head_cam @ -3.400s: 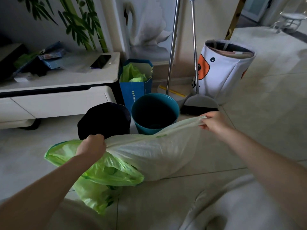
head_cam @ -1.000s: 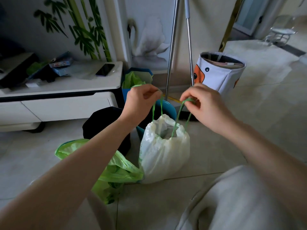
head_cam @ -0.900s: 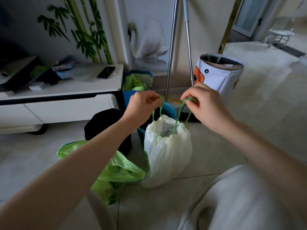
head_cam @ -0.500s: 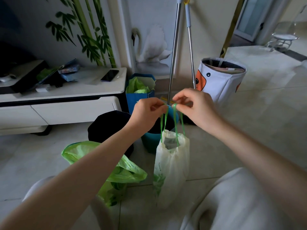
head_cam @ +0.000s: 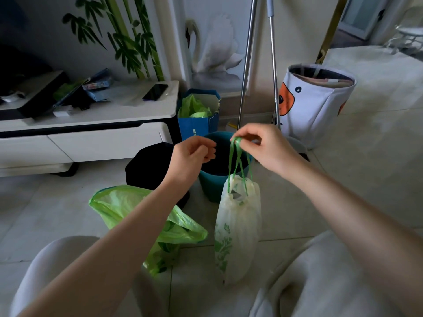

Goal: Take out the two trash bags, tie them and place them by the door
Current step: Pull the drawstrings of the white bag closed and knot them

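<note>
A white trash bag [head_cam: 238, 227] with green drawstrings [head_cam: 238, 161] hangs above the floor tiles, its mouth pulled nearly closed. My right hand [head_cam: 263, 147] pinches both drawstring loops at the top and carries the bag's weight. My left hand [head_cam: 192, 156] hovers just left of the strings with fingers curled and nothing in it. A green trash bag [head_cam: 128, 207] lies slumped and untied on the floor under my left forearm.
A teal bin [head_cam: 215, 184] and a black bin [head_cam: 148, 168] stand behind the bags. Further back are a blue paper bag [head_cam: 196, 126], two metal broom handles [head_cam: 246, 72], a white fabric basket [head_cam: 315, 101] and a low white cabinet [head_cam: 91, 133]. My knees fill the bottom.
The drawstrings were pulled tight and the white bag's mouth closed. Both loops passed into my right hand, my left hand let go, and the bag rose off the floor.
</note>
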Available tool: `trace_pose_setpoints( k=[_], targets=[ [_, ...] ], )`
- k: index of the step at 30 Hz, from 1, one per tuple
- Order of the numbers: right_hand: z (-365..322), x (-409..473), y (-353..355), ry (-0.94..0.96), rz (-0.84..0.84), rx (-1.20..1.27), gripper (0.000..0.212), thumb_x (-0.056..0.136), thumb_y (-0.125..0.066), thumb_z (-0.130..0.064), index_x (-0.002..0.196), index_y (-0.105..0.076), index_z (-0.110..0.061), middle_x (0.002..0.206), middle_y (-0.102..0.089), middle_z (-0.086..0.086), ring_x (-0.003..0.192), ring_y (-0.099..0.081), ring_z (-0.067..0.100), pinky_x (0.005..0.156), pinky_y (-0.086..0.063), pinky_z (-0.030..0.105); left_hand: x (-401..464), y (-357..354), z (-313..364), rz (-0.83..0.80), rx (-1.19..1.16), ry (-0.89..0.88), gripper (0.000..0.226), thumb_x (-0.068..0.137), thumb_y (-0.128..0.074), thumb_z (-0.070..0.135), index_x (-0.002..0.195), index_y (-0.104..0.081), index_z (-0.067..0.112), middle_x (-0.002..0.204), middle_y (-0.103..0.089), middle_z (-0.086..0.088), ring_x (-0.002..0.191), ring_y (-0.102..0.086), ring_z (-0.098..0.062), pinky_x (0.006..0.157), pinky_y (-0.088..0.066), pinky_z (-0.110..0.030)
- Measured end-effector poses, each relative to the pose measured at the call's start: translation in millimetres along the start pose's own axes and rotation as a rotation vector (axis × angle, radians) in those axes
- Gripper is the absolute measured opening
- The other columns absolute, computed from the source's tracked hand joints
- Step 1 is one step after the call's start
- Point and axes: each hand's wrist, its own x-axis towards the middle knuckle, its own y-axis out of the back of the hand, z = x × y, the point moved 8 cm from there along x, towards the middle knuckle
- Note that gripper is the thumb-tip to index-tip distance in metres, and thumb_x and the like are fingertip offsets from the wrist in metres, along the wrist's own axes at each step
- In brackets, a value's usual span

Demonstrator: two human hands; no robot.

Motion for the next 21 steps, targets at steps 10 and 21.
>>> trace_pose_setpoints(
  k=[10,21],
  targets=[
    [-26.4,10.1,-19.7,0.037,-0.11,0.27,0.013,0.091,-0.055,-0.007,0.092,-0.066,-0.013,0.092,-0.071,0.006,0.085,-0.068,0.022,0.085,-0.056,0.034,-10.2,-76.6,-78.6,-0.357,0.453,0.055,0.051,0.074,-0.077,0.035,0.12,-0.056,0.033,0.111,-0.06,0.015,0.099,-0.056,-0.004,0.078,-0.042,-0.011],
    [-36.2,13.0,-2.2,0.191,0.176,0.201,0.019,0.093,-0.05,-0.009,0.089,-0.069,-0.007,0.077,-0.07,0.005,0.069,-0.069,0.014,0.069,-0.058,0.04,-7.4,-71.2,-111.7,-0.181,0.513,-0.014,0.03,0.095,-0.04,0.023,0.066,-0.035,0.015,0.055,-0.04,0.003,0.048,-0.039,-0.013,0.047,-0.026,-0.027]
  ],
)
